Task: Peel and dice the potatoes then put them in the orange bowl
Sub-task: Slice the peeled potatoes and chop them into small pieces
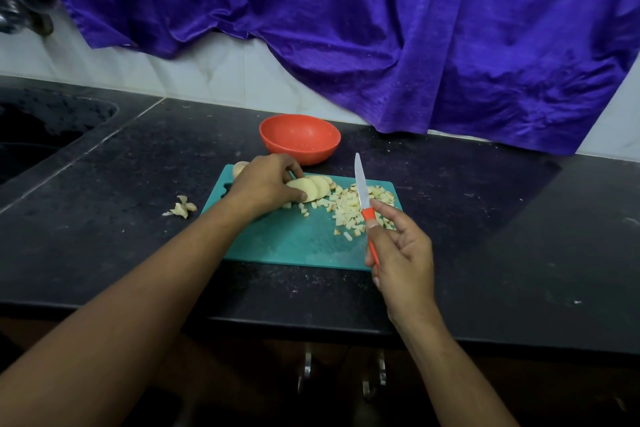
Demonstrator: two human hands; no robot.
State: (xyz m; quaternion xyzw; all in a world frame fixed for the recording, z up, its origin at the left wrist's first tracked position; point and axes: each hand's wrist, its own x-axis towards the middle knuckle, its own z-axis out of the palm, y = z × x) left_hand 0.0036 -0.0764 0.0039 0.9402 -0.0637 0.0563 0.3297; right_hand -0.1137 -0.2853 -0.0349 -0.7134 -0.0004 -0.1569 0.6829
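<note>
A teal cutting board (294, 243) lies on the black counter. My left hand (265, 182) grips a stack of pale potato slices (313, 188) near the board's back edge. A heap of diced potato (349, 210) covers the board's right part. My right hand (401, 253) holds a knife (362, 194) by its orange handle, blade pointing away and raised above the dice. Behind my left hand a peeled potato piece (239, 168) sits at the board's far left corner. The orange bowl (300, 138) stands just behind the board, its inside looks bare.
Potato peel scraps (180, 209) lie on the counter (485, 236) left of the board. A dark sink (41, 135) is sunk in at the far left. Purple cloth (381, 28) hangs over the tiled wall behind. The counter's front edge runs below the board.
</note>
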